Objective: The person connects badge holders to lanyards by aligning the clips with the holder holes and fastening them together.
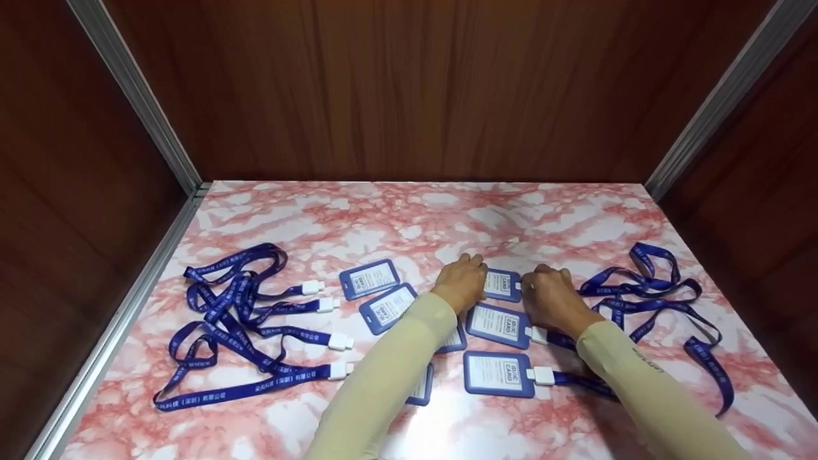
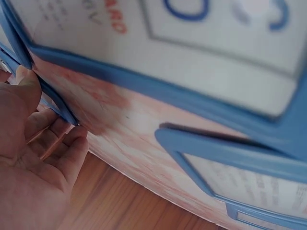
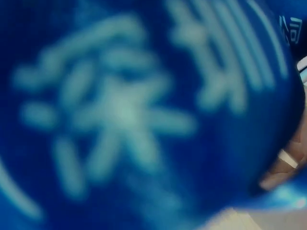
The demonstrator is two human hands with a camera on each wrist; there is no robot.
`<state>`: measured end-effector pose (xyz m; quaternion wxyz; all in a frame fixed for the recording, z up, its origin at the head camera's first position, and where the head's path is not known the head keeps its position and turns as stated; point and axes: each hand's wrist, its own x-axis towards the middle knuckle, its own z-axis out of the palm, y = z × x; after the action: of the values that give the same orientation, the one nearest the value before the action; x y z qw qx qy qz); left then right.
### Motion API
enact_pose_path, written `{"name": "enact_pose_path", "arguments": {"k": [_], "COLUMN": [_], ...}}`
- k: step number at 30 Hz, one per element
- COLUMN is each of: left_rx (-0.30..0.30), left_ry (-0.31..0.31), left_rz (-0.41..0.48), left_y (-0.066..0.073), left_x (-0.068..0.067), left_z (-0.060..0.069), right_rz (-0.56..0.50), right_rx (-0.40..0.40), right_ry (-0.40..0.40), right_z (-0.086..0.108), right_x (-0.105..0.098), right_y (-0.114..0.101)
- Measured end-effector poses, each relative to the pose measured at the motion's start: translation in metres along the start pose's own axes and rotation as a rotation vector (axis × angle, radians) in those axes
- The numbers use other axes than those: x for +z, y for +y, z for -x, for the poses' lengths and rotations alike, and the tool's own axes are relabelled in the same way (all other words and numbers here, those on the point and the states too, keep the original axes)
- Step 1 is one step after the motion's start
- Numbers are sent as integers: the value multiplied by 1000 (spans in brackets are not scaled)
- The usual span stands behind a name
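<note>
In the head view the left hand (image 1: pixel 461 281) grips the left end of the topmost blue-framed card holder (image 1: pixel 503 285) in the right column. Thumb and fingers of that hand (image 2: pixel 41 143) pinch a holder's blue edge in the left wrist view. At the holder's right end, by its white clip, the right hand (image 1: pixel 555 297) has its fingers curled; the clip is mostly hidden under them. A blue lanyard strap (image 3: pixel 120 110) fills most of the right wrist view, with part of the hand (image 3: pixel 292 158) at its right edge.
Two holders with clips, the middle (image 1: pixel 498 326) and the lower (image 1: pixel 498 374), lie below. Several holders (image 1: pixel 369 279) lie left of centre, some under the left sleeve. Lanyards with white clips (image 1: pixel 275 377) are at the left, tangled straps (image 1: pixel 664 300) at the right. Wooden panels (image 1: pixel 409 89) surround the table.
</note>
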<state>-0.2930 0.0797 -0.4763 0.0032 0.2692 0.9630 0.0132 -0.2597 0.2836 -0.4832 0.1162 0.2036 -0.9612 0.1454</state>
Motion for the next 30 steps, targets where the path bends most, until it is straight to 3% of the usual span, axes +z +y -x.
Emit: {"name": "enact_pose_path", "arguments": {"k": [9,16,22,30], "left_rx": [27,23,43,49], "left_ry": [-13,-38,-6,-5], "left_rz": [2,81,96,134], "left_y": [-4,-14,-23,-30], "left_x": [3,-4,-13,-24], "left_z": [3,4,13,26], "right_rz": [5,21,11,6], "right_rx": [-11,5,29,-5], "right_ry": [31,12,-9,86], "right_z": [2,2,5,10], "right_x": [2,-2,-7,-14], "right_y": [0,1,1,-4]}}
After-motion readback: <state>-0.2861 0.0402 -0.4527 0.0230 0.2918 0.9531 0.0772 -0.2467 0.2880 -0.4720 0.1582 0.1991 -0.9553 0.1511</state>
